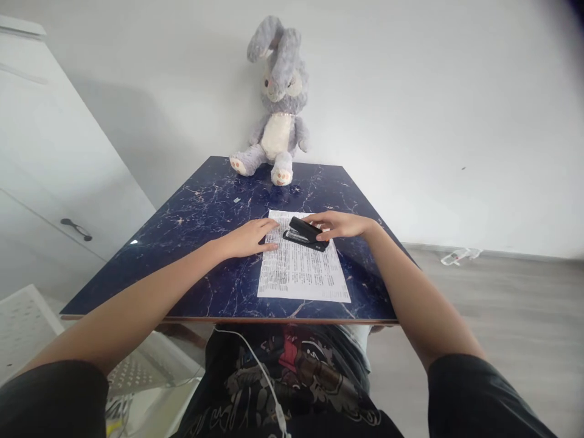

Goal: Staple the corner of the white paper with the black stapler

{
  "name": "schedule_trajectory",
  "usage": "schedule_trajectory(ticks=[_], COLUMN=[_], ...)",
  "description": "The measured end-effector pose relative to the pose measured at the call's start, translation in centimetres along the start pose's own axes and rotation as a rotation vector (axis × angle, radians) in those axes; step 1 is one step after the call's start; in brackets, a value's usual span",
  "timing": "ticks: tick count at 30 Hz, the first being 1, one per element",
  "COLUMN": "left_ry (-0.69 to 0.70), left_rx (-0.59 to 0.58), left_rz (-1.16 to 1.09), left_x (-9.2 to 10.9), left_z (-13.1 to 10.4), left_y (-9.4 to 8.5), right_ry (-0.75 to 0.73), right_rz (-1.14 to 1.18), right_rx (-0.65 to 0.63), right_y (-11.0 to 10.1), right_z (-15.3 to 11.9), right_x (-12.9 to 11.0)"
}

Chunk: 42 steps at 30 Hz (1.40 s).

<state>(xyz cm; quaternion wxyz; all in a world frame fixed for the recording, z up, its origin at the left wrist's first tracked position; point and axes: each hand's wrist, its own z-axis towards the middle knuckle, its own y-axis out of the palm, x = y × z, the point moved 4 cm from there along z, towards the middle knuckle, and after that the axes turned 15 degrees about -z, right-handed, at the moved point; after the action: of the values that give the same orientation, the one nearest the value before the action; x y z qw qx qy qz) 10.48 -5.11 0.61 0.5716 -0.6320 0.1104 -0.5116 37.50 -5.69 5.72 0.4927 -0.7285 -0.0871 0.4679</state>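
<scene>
A printed sheet of paper (301,280) lies on the blue marble-patterned table (219,286) in front of me. Over its upper right part is a black stapler (306,235), its top arm raised from the base at the left end. The fingers and thumb of my right hand (340,225) are closed around the stapler's right end. My left hand (246,238) rests at the paper's left edge, fingers stretched out and apart from the thumb, holding nothing. Whether more sheets lie underneath cannot be made out.
A grey plush rabbit (278,134) sits at the table's far edge against the wall. A small pale piece (236,200) lies left of the paper. White drawers (55,152) stand to the left, and a white cable (260,359) hangs over my shirt.
</scene>
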Motion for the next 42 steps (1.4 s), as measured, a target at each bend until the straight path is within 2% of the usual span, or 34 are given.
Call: schedule_trajectory(ticks=[5,11,16,19,21,23,25,27,29,31,34,36,39,41,42], left_ry=[-0.024,-0.026,-0.062,-0.096,-0.1,-0.094,-0.103,-0.149,-0.215,-0.263,-0.29,-0.335,-0.36,-0.286,-0.228], left_rx=[-0.005,0.056,0.074,0.064,0.125,0.304,0.545,0.68,0.656,0.551,0.487,0.533,0.66,0.734,0.75], left_rz=[0.0,-0.172,-0.235,-0.281,-0.345,-0.501,-0.743,-1.014,-1.244,-1.401,-1.474,-1.449,-1.306,-1.169,-1.106], left_x=[-0.1,-0.1,-0.4,-0.5,-0.5,-0.5,-0.9,-1.3,-1.5,-1.4,-1.3,-1.6,-1.8,-1.3,-0.8], left_z=[-0.1,0.3,0.4,0.4,0.5,0.6,0.4,0.3,0.5,0.7,0.8,0.7,0.2,-0.2,-0.4], left_y=[-0.2,0.2,0.2,0.3,0.0,-0.6,-1.3,-1.3,-0.9,-0.3,0.0,-0.1,-0.9,-1.7,-2.2], right_ry=[-0.011,-0.049,-0.132,-0.171,-0.187,-0.206,-0.235,-0.254,-0.253,-0.241,-0.227,-0.202,-0.092,0.017,0.052], right_rz=[0.047,0.086,0.047,-0.186,-0.309,-0.357,-0.424,-0.571,-0.773,-0.957,-1.076,-1.027,-0.753,-0.535,-0.455], right_rx=[-0.018,-0.031,-0.066,0.043,0.14,0.244,0.39,0.536,0.602,0.598,0.58,0.608,0.656,0.585,0.504], right_y=[-0.2,0.3,1.2,1.8,2.3,2.6,2.8,2.9,3.4,4.0,4.4,4.2,2.9,2.2,2.0], right_z=[-0.5,-0.3,0.4,1.7,2.6,3.2,3.4,3.3,3.3,3.4,3.6,3.7,3.5,3.4,3.3], right_x=[0.7,2.1,1.6,0.5,-0.4,-1.2,-2.0,-2.7,-3.3,-3.8,-4.3,-4.2,-3.0,-1.7,-1.1])
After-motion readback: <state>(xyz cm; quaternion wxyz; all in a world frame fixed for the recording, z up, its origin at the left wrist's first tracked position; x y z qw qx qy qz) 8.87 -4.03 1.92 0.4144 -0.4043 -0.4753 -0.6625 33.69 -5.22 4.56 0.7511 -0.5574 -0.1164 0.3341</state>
